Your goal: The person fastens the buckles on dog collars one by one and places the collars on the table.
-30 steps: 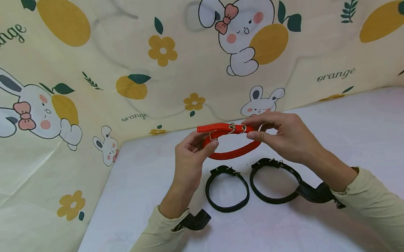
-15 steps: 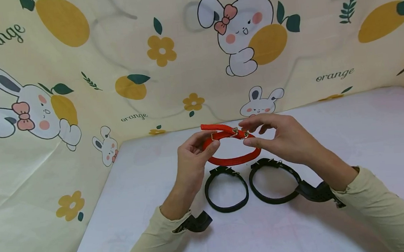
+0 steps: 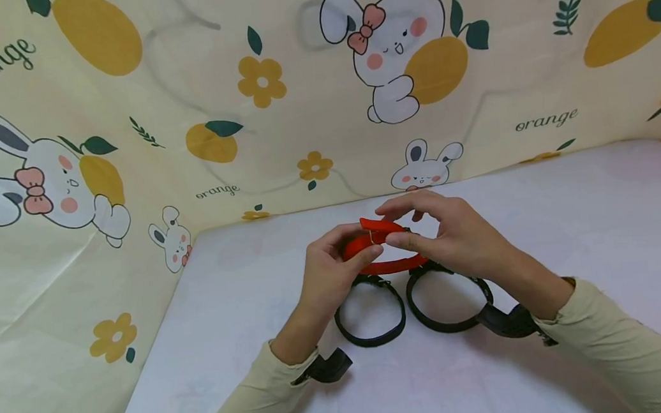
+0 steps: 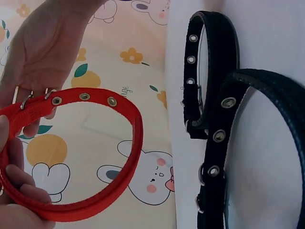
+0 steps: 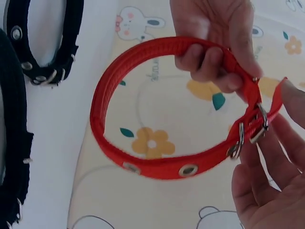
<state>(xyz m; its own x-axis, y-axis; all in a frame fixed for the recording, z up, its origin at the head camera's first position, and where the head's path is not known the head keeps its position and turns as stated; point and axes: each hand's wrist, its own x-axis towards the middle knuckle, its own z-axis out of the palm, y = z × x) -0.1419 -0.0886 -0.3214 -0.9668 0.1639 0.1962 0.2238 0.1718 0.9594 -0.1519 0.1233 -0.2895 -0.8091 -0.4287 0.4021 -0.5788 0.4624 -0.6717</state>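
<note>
Between both hands is a red collar with metal eyelets and a buckle, held up as a ring. My left hand grips its left side, fingers curled round the band and thumb on the front. The right hand has its thumb and fingers about the buckle; in the right wrist view, its thumb is at the upturned free strap end. Two black collars lie on the table below, a smaller one at left and a larger one at right.
The white tabletop carries the collars. Behind and to the left rises a cream cloth printed with rabbits and oranges. Each wrist bears a black camera mount, one at left and another at right.
Both hands have moved closer together, the left one rightward and the red collar slightly down with it. The collar's strap end has swung right, toward the right hand.
</note>
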